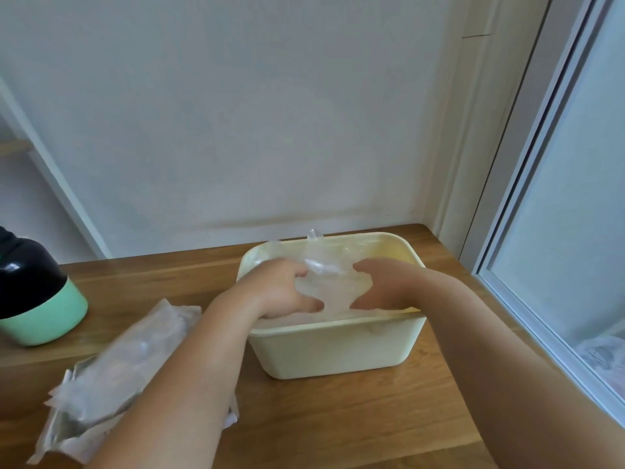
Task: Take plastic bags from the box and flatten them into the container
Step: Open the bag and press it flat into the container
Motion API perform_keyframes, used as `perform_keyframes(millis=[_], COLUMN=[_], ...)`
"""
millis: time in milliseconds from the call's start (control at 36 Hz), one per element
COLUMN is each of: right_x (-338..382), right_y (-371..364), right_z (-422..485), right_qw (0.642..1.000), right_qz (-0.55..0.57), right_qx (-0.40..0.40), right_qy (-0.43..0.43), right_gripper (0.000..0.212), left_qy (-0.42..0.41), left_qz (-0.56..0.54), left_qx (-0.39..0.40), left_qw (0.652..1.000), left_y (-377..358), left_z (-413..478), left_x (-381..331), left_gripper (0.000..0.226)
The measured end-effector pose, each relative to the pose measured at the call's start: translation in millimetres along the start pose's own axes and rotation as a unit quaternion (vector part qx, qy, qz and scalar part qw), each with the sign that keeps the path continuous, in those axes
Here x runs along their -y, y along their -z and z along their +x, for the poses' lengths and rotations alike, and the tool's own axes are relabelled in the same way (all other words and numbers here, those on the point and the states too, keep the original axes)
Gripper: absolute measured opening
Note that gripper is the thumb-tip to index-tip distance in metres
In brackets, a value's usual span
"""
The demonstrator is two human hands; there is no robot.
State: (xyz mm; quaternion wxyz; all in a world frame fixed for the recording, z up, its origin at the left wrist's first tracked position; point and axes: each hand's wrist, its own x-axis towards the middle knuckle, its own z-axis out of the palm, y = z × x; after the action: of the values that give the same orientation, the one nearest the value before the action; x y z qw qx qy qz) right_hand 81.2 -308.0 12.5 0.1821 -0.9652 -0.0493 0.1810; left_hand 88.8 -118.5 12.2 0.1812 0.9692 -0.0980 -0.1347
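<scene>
The left hand [280, 289] and right hand [382, 286], fingers curled on 1 clear bag [321, 286], should press down and outward to flatten it in the container [338, 346].

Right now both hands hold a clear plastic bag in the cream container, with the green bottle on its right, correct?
Not quite: the head view shows the green bottle left of the cream container, not right. The left hand and right hand do hold the clear plastic bag in it.
</scene>
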Motion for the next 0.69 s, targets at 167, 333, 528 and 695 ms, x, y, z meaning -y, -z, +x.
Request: perform_keyframes(millis=[167, 333, 528, 695], right_x=[7.5, 33.3, 107.5, 151.2], right_y=[3.1, 1.8, -27.4, -70.7], right_z=[-22.0, -40.2, -51.3, -42.8], right_qw=[0.991, 0.959, 0.913, 0.918], right_qz=[0.014, 0.036, 0.196, 0.220], right_qx=[-0.130, -0.270, -0.291, -0.203], right_qy=[0.012, 0.080, 0.210, 0.260], right_gripper=[0.061, 0.042, 0.025, 0.021], left_qy=[-0.008, -0.023, 0.002, 0.081], left_qz=[-0.042, -0.088, -0.107, -0.004], left_qx=[-0.128, -0.242, -0.264, -0.219], left_qw=[0.991, 0.966, 0.959, 0.972], left_y=[13.0, 21.5, 33.3, 29.5], left_z=[-27.9, -59.6, -114.6, -152.1], left_x=[8.0, 20.2, 64.7, 97.9], left_gripper=[0.050, 0.032, 0.019, 0.032])
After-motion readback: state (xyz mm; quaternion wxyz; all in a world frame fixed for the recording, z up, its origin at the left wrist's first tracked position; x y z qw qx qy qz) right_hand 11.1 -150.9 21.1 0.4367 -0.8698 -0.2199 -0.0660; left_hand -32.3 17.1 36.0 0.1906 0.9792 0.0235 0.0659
